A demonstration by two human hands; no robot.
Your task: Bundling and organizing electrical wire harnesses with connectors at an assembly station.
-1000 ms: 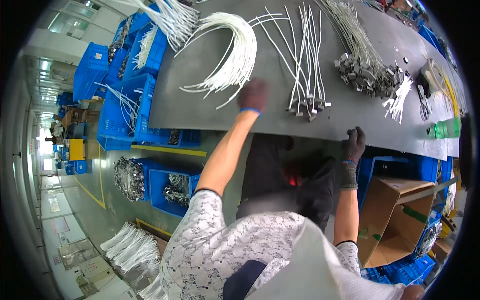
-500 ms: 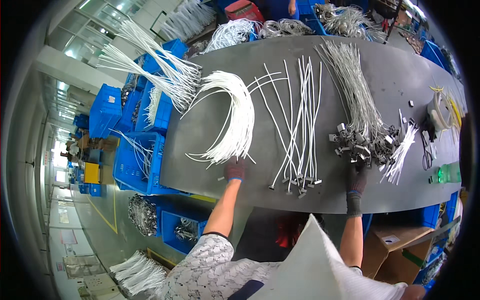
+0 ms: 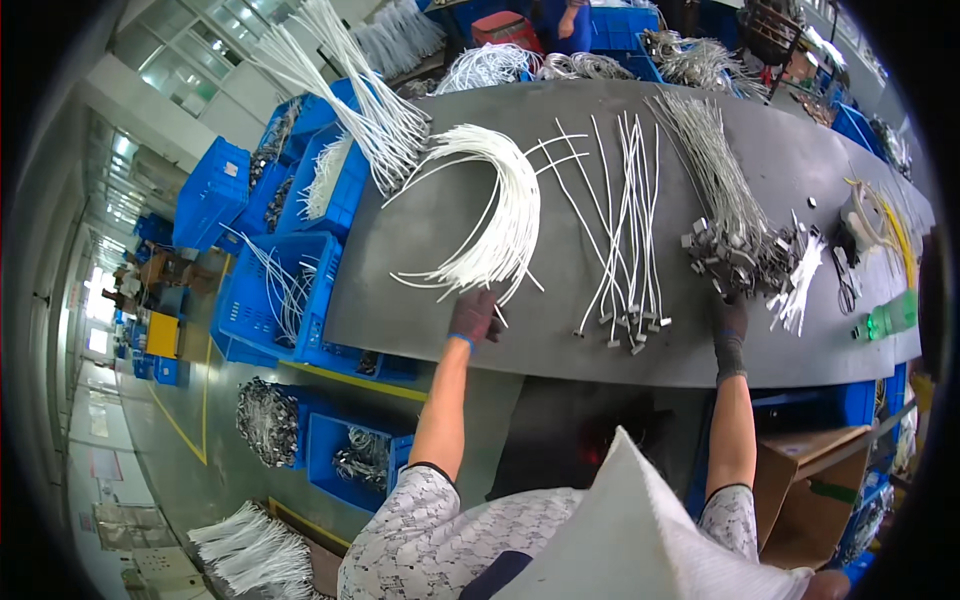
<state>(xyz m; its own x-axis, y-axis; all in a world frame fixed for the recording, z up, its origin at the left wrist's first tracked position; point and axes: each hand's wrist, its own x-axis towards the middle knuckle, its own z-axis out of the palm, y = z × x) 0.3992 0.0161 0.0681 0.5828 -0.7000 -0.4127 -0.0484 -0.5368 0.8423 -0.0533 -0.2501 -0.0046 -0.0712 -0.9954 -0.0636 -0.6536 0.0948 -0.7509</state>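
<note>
My left hand [image 3: 475, 316], in a dark glove, is at the near ends of a curved bundle of white cables [image 3: 512, 215]. Its fingers are curled in at the cable ends; what lies between them is too small to tell. My right hand [image 3: 729, 318], gloved too, reaches against the near side of a heap of metal connectors [image 3: 735, 260], which hides its fingertips. Long grey wires [image 3: 700, 150] run away from that heap. Between my hands lie several loose white cables [image 3: 625, 220] with small connectors at their near ends.
A short white bundle [image 3: 797, 288], scissors [image 3: 847, 285], a tape roll [image 3: 868, 220] and a green bottle [image 3: 893, 316] are on the right of the grey table [image 3: 420, 325]. Blue bins [image 3: 262, 310] with cables line the left side. Another person's hand [image 3: 567, 22] shows at the far side.
The view has shifted, so the table sits higher and further right. My left hand has turned slightly and its thumb side shows more. My right hand stays at the connector heap.
</note>
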